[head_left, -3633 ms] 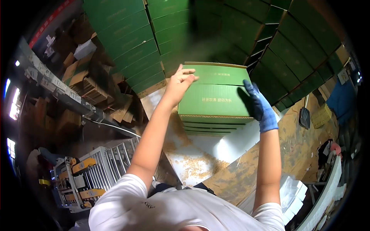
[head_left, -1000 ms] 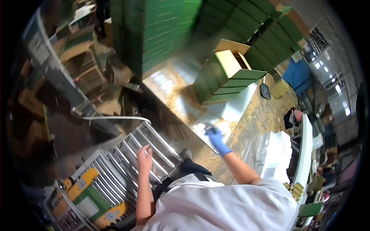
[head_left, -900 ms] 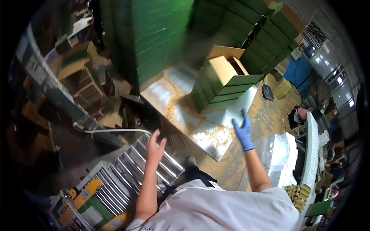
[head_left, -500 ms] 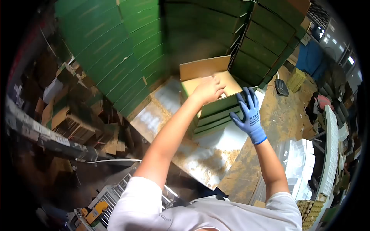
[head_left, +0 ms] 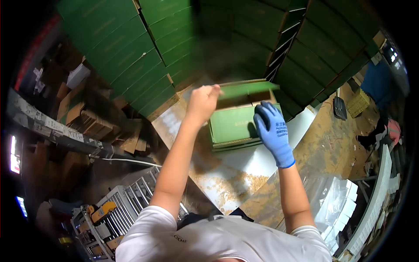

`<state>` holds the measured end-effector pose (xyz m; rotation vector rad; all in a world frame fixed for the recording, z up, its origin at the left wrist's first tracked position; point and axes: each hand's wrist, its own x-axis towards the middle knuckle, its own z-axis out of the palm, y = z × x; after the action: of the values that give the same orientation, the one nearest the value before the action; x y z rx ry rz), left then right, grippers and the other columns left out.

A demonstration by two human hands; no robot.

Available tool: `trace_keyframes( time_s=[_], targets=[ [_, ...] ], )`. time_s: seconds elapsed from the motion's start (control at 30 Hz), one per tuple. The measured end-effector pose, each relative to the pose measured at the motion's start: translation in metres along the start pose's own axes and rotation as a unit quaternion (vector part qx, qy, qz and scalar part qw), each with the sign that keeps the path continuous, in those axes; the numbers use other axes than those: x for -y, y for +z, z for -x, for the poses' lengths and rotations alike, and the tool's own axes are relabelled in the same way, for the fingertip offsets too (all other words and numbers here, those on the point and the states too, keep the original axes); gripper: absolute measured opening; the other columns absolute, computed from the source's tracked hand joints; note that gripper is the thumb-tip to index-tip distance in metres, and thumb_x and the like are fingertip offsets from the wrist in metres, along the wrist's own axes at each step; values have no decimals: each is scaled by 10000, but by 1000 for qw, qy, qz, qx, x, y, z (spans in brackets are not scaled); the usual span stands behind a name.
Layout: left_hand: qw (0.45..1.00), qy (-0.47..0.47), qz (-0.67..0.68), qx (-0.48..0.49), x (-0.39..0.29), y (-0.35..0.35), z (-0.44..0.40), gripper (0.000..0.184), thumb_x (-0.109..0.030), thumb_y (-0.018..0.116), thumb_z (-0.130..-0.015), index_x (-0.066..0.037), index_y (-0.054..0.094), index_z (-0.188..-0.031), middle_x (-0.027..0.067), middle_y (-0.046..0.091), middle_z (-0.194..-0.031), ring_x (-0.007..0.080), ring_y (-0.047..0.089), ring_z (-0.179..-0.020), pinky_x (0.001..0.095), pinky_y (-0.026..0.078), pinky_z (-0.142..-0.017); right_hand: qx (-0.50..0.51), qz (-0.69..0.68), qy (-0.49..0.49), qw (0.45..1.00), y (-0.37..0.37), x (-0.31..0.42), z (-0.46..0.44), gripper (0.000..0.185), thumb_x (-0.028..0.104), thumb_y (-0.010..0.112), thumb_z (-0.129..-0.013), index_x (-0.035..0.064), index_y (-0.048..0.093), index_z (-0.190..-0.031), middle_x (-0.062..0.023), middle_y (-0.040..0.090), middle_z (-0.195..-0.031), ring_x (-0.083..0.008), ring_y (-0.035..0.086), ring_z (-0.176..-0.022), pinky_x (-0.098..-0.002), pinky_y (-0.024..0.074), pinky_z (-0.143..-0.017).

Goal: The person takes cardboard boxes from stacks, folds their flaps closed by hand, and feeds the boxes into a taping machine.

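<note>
A green cardboard box (head_left: 231, 125) stands in front of me, its brown inside partly showing. Its lid (head_left: 248, 89), smeared by motion, slants over the opening. My bare left hand (head_left: 204, 105) is at the lid's left end with fingers curled together; they seem to pinch the lid's edge, though blur hides the contact. My right hand (head_left: 271, 129), in a blue glove with dark fingertips, is at the box's front right corner. Its fingers are bent near the top rim, thumb apart; whether they touch the box I cannot tell.
Tall stacks of green boxes (head_left: 118, 48) rise behind and on both sides. Beneath the box lies a white board (head_left: 224, 192) strewn with brown crumbs. A roller conveyor (head_left: 139, 190) is at lower left, plastic-wrapped white packs (head_left: 329, 201) at lower right. A dark shovel (head_left: 339, 108) lies farther right.
The lid has gone from standing upright to slanting over the opening. My left hand has left the box's inside for the lid's left end. The view has shifted; my right hand stays near the front corner.
</note>
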<state>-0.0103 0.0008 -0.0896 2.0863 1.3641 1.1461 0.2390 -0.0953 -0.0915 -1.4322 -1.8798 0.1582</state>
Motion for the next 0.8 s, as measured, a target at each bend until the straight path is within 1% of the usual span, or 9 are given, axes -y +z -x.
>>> trace_keyframes(
  time_s=[0.1,0.17,0.2,0.27,0.3,0.33,0.43,0.63,0.8],
  targets=[
    [998,-19,22,-47,19,35,47,241,-278,678,-956,-62,784,-938,175,704,-1116,398,579,-1278,496,431,-1086,-133,-337,205,909,-2,-16,-9,384,258,760,-886,-7,689,-1156,-196,672,-1247,-335,631,-1179,-422,479,-1038],
    [993,-47,51,-98,13,35,47,176,-226,709,-938,-67,780,-966,203,668,-1194,422,548,-1311,487,420,-1102,-141,45,149,978,-21,-34,-28,550,392,772,-865,-8,664,-1227,-213,658,-1278,-324,619,-1215,-421,475,-1058],
    [987,-74,-67,-129,14,41,49,305,-174,729,-930,-38,688,-1200,230,607,-1307,401,542,-1317,442,452,-1079,-91,164,200,962,-16,-52,-37,707,517,769,-828,-40,630,-1241,-235,650,-1276,-325,619,-1199,-433,487,-1027],
    [916,-282,267,-102,20,52,47,460,-183,720,-942,-16,553,-1337,223,574,-1360,353,538,-1312,412,463,-1062,109,-106,340,928,7,-102,-53,845,574,767,-803,-110,587,-1266,-198,684,-1179,-258,650,-1067,-385,522,-915],
    [894,-280,344,-56,23,49,46,582,-180,710,-954,2,419,-1424,205,550,-1397,316,529,-1311,398,458,-1064,206,-315,398,837,11,-114,-55,855,567,774,-801,-127,587,-1263,-178,692,-1148,-225,656,-1018,-362,529,-883],
    [864,-284,415,-9,22,42,45,713,-177,699,-965,20,285,-1511,186,526,-1434,280,519,-1309,384,454,-1066,195,-314,369,853,14,-120,-55,855,559,781,-805,-140,589,-1258,-133,699,-1074,-172,647,-914,-313,538,-808],
    [880,-242,402,-77,-18,17,53,659,-169,695,-972,-23,350,-1515,146,587,-1356,220,578,-1214,364,499,-997,93,-313,286,901,-13,-66,-53,612,399,775,-880,-56,627,-1262,-92,714,-1029,-151,641,-846,-298,537,-750],
    [898,-57,398,-176,-61,-84,122,767,-190,814,-888,16,383,-1489,118,549,-1409,221,520,-1295,364,415,-1107,-1,-322,201,925,-64,85,-13,492,112,723,-926,-28,570,-1372,-82,657,-1175,-117,597,-982,-267,516,-835],
    [866,-271,324,-266,14,-154,307,870,-127,828,-858,2,320,-1552,92,522,-1454,186,479,-1331,351,403,-1116,180,-390,211,878,71,168,78,483,83,701,-928,-28,537,-1369,-95,649,-1131,-140,600,-945,-283,523,-820]
  ],
)
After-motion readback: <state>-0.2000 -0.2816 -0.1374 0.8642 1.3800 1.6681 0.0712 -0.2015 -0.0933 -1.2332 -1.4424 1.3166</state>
